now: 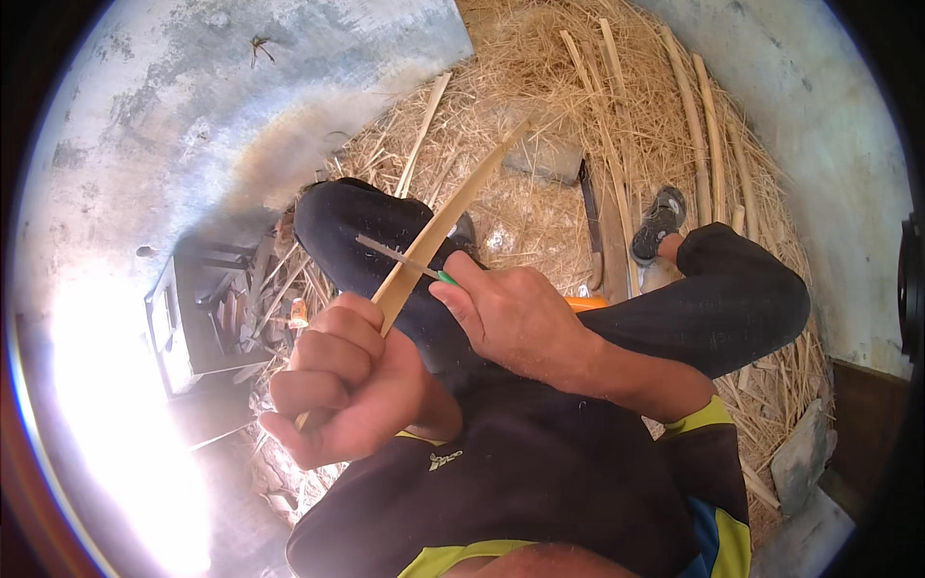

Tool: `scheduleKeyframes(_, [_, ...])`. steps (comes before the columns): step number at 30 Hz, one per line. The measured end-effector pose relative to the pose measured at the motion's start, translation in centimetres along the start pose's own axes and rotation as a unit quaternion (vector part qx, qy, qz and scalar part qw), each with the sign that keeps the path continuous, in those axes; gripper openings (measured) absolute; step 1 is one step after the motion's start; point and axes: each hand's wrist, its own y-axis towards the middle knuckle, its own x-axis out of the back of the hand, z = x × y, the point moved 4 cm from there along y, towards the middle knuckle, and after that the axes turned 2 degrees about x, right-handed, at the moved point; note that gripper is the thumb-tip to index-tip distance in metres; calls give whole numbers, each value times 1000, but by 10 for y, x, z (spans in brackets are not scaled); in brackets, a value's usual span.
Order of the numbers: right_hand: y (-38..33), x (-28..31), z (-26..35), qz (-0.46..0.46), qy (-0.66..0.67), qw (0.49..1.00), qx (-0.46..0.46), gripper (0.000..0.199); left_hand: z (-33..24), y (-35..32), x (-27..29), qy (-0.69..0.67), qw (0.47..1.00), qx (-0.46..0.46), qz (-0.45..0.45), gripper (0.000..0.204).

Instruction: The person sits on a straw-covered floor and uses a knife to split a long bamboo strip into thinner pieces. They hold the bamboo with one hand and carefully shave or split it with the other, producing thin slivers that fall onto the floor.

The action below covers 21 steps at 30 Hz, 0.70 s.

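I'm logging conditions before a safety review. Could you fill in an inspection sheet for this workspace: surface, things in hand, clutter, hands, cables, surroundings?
Surface: floor strewn with straw-like shavings.
Things in hand: long pale strip; knife with a green part, its blade crossing the strip, contact unclear.
Clutter: pale poles at upper right; grey block ahead.
Hands: left hand closed around the strip's near end; right hand gripping the knife.
Cables: nothing seen.
Surroundings: stained walls; strong glare at left hides detail.
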Motion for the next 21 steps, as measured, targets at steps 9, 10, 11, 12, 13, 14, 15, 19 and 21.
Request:
scheduleKeyframes(9, [3, 4, -6, 17, -25, 1000, 0, 31, 0, 1, -3, -28, 998, 5, 54, 44])
scheduleKeyframes(10, [7, 2, -20, 10, -50, 998, -30, 30, 1, 4, -2, -23, 999, 8, 43, 44])
scheduleKeyframes(11, [12, 0, -39, 3, -75, 995, -60, 29, 3, 7, 0, -18, 999, 11, 32, 44])
scheduleKeyframes(12, [17, 1, -53, -3, -98, 991, -91, 28, 2, 9, 4, -13, 1000, 14, 22, 44])
scheduleKeyframes(13, [22, 6, -63, -8, -126, 988, -93, 28, -1, 9, 5, -11, 999, 8, 37, 43])
scheduleKeyframes(14, [16, 4, -61, -5, -105, 991, -79, 29, -4, 8, 5, -9, 999, 3, 53, 44])
scheduleKeyframes(15, [15, 4, -50, -1, -91, 994, -60, 30, 0, 8, 8, -12, 998, -8, 64, 45])
scheduleKeyframes(19, [12, -8, -70, -29, -72, 995, -69, 31, 2, 8, 3, -5, 999, -12, 44, 44])
scheduleKeyframes(21, [24, -5, -94, -22, -116, 988, -101, 30, 1, 13, 6, -13, 999, -6, 43, 44])
